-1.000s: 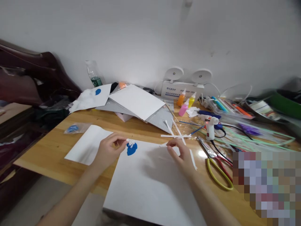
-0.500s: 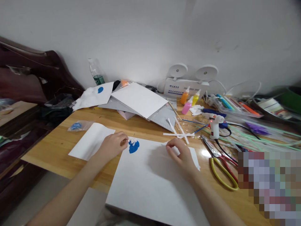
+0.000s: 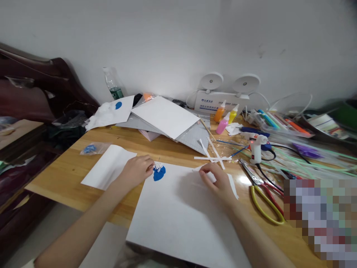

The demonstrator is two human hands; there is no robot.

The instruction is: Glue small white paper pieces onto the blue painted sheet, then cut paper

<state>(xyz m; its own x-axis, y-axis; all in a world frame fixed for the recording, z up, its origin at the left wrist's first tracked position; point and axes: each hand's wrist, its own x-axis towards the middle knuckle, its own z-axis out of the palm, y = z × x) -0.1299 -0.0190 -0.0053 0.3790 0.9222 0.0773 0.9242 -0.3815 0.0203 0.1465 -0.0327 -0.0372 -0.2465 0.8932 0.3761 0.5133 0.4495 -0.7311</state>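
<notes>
A white board (image 3: 178,219) lies in front of me, its near edge over the table edge. Near its far left corner is a flat blue clay shape (image 3: 159,175) topped by a cluster of small white bits (image 3: 158,166). My left hand (image 3: 138,169) is closed in a pinch at the left side of that cluster; what sits between its fingertips is too small to name. Above the board's right part, my right hand (image 3: 216,180) is curled with thumb and forefinger together. Anything it holds is hidden. Under and beside it lies white paper (image 3: 233,186).
Left are a folded white sheet (image 3: 108,167) and a bag of blue clay (image 3: 90,149). Right are scissors (image 3: 255,178), a glue gun (image 3: 256,147), paper strips (image 3: 212,159) and paint bottles (image 3: 222,125). Behind lie stacked boards (image 3: 167,116) and a plastic bottle (image 3: 113,85).
My left fingers have shifted slightly right and drawn closer together beside the white bits. My right hand has hardly moved. The view has shifted a little.
</notes>
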